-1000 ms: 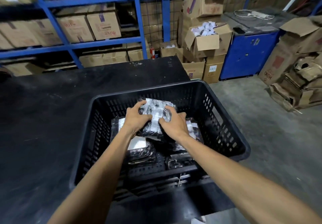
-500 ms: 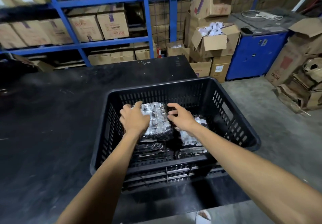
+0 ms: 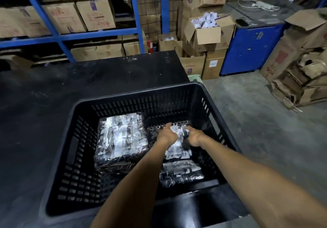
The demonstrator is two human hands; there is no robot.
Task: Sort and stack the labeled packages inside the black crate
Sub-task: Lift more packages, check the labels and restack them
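A black slotted crate (image 3: pixel 76 148) stands on a dark table. A stack of clear-wrapped labeled packages (image 3: pixel 122 139) lies in its left half. More packages lie in the right half: one near the front (image 3: pixel 180 172) and one behind it (image 3: pixel 177 150). My left hand (image 3: pixel 167 134) and my right hand (image 3: pixel 193 137) are both inside the crate at its right rear, closed around a small package (image 3: pixel 178 130) with a white label, held between them. The blur hides the fingers' exact hold.
The dark table (image 3: pixel 44 103) extends left and behind the crate. Blue shelving (image 3: pixel 58 36) with cardboard boxes lines the back. An open box of white rolls (image 3: pixel 207 27), a blue cabinet (image 3: pixel 251 50) and crushed cartons (image 3: pixel 300 79) stand on the concrete floor to the right.
Both hands left the package stack on the left and moved to the crate's right rear, where they now grip a small package. The camera view shifted so the crate appears closer.
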